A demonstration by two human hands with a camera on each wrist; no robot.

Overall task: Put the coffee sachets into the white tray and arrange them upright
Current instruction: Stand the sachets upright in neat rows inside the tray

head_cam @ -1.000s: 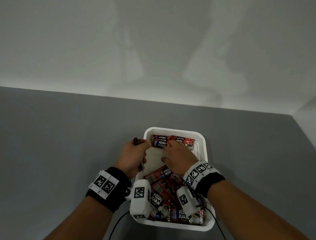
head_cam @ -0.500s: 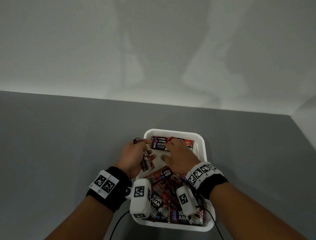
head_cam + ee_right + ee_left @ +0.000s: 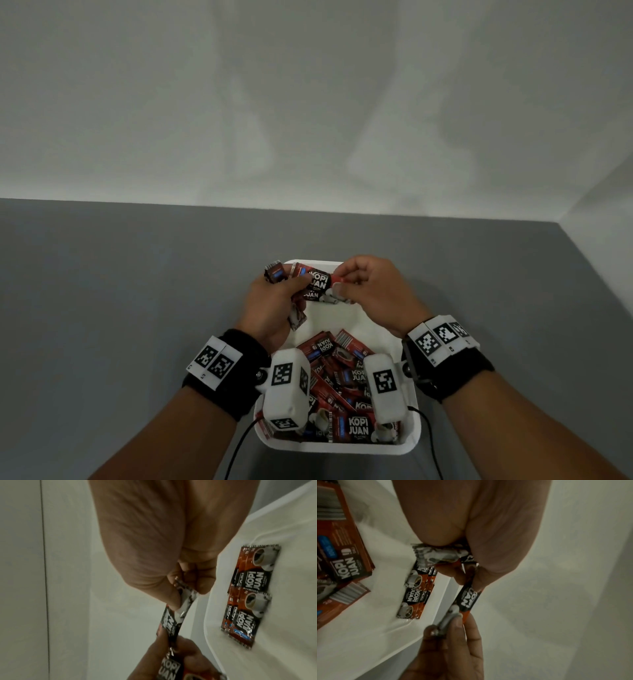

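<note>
— Hands look higher than a second ago. What changed?

— I see both lifted off the tray floor. My left hand (image 3: 274,308) and right hand (image 3: 373,291) now share one coffee sachet (image 3: 320,281) in the air over the far end of the white tray (image 3: 409,445). Before, they were down among the standing ones.

— How many sachets?

— One stretched between my hands. My left hand also has more tucked in it; I cannot count those. Against the far wall a row of standing sachets (image 3: 248,595) shows two fronts, with more edges behind. A loose pile (image 3: 339,383) lies flat at the near end, too mixed up to count.

— And the grip?

— Each hand pinches one end of the sachet, thumb against fingers, closed tight on it.
</note>
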